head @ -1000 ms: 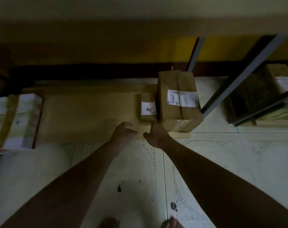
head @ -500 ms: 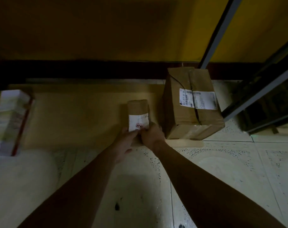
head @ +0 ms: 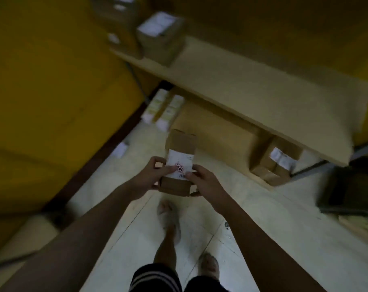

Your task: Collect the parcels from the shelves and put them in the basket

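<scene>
A small brown cardboard parcel [head: 180, 148] with a white label and red stamp is lifted off the low shelf, above the tiled floor. My left hand [head: 153, 175] grips its near left side, thumb on the label. My right hand [head: 204, 182] grips its near right corner, fingers curled under it. A larger brown parcel [head: 275, 163] with a white label stays on the bottom shelf board at the right. Another labelled parcel [head: 160, 36] stands on the upper shelf. No basket can be made out with certainty.
A tan upper shelf board [head: 263, 85] juts out above the bottom board [head: 212, 127]. White-and-yellow packs [head: 164, 108] lie at the far left of the bottom shelf. A yellow wall [head: 52, 91] runs on the left. A dark object [head: 351, 192] sits at right. My legs and feet stand below.
Both hands closed on the small parcel and lifted it off the bottom shelf toward me. The view has swung and pulled back, so the upper shelf and my legs show.
</scene>
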